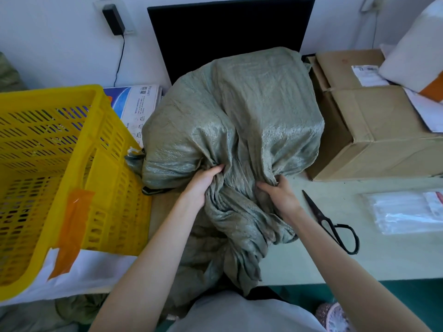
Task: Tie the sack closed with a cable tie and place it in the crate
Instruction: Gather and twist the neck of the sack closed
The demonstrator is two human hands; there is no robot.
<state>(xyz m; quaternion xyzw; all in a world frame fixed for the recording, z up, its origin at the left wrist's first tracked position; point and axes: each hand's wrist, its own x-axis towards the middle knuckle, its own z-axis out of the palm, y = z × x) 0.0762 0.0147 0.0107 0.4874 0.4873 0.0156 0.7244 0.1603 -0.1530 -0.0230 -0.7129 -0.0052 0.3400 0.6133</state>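
Note:
A bulky grey-green woven sack [239, 111] lies on the table in front of me, its loose mouth trailing toward my body. My left hand [203, 183] and my right hand [279, 195] pinch the gathered cloth on either side of the sack's neck. The yellow slotted plastic crate [60, 164] stands to the left, its near corner patched with orange tape. A clear bag of white cable ties [405, 212] lies at the right of the table.
Black scissors [333, 224] lie just right of my right wrist. Cardboard boxes [374, 130] stand at the right behind them. A black monitor [227, 32] rises behind the sack. A printed carton [141, 104] sits between crate and sack.

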